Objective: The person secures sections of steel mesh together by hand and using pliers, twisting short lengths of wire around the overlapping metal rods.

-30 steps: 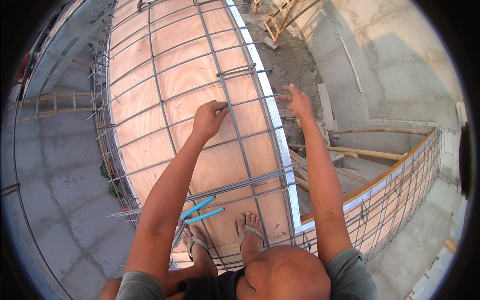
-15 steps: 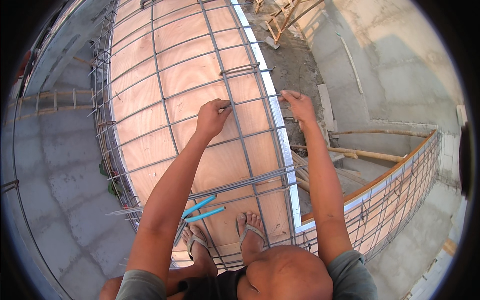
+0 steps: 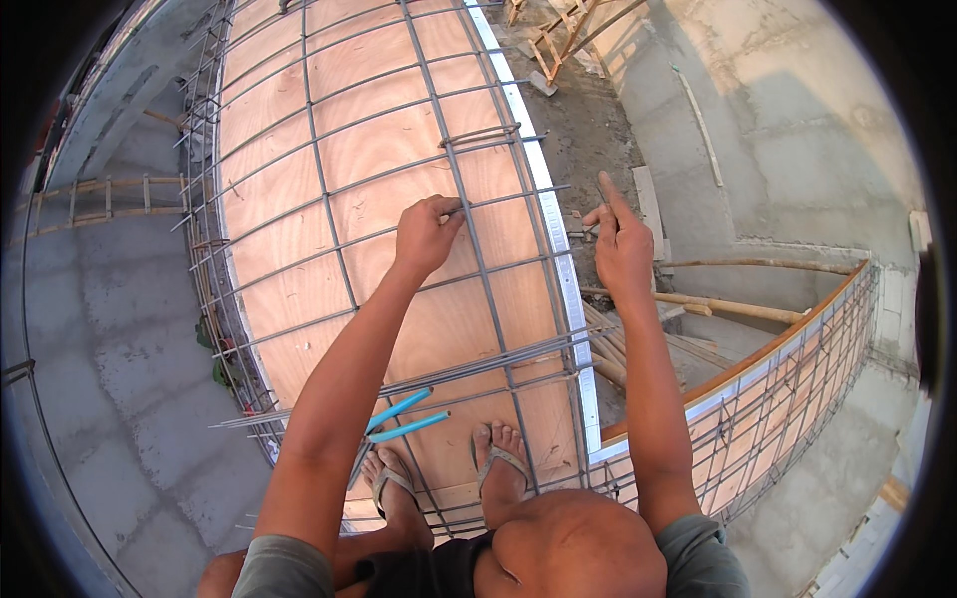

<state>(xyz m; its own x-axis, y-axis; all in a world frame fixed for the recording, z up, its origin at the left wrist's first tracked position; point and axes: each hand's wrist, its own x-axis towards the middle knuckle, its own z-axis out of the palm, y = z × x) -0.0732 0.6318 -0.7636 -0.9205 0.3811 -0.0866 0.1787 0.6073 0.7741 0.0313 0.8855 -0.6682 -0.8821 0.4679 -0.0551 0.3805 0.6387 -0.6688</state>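
I stand in sandals on a plywood deck (image 3: 399,149) covered by a grid of steel rebar (image 3: 329,189). My left hand (image 3: 427,236) is closed around a crosswise bar of the grid near where it crosses a long bar. My right hand (image 3: 622,247) hovers past the white right edge strip (image 3: 558,259). Its index finger points up, and its thumb and other fingers pinch toward a small dark piece at a bar's end; what it holds is unclear. A blue-handled tool (image 3: 407,417) lies by my left foot.
A bundle of loose bars (image 3: 469,367) lies across the deck in front of my feet. Right of the edge is a drop to dirt ground, bamboo poles (image 3: 728,304) and a grey concrete wall (image 3: 797,120). A curved rebar cage with plywood (image 3: 788,369) runs lower right. A concrete floor (image 3: 110,379) lies on the left.
My right hand has drawn back toward me and to the right, from spread over the grid's edge to pinched fingers with the index finger up. My left hand stays on its bar.
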